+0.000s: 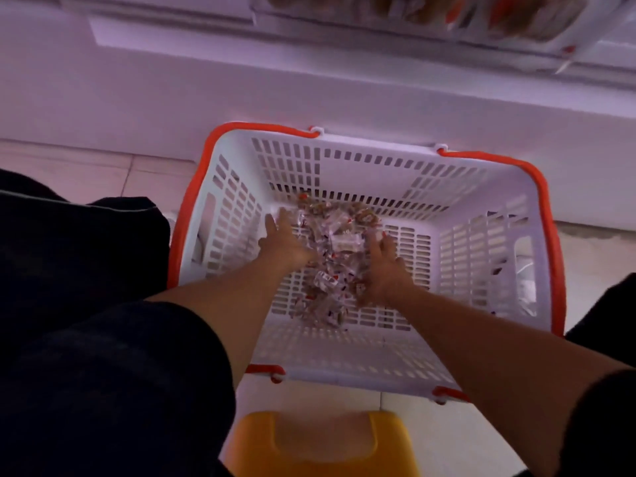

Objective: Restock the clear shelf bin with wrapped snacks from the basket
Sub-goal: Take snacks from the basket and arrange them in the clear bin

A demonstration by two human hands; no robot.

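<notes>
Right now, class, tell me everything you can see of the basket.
The basket looks like white plastic, with slotted walls and floor and an orange rim and handles folded down. It stands upright on the tiled floor, against the white shelf base. A small heap of wrapped snacks lies on its floor. The left hand and right hand reach inside, flanking the heap.

A shop: plastic shopping basket on tiles below stocked snack shelving.

Clear-wrapped snacks heaped in white basket
</notes>
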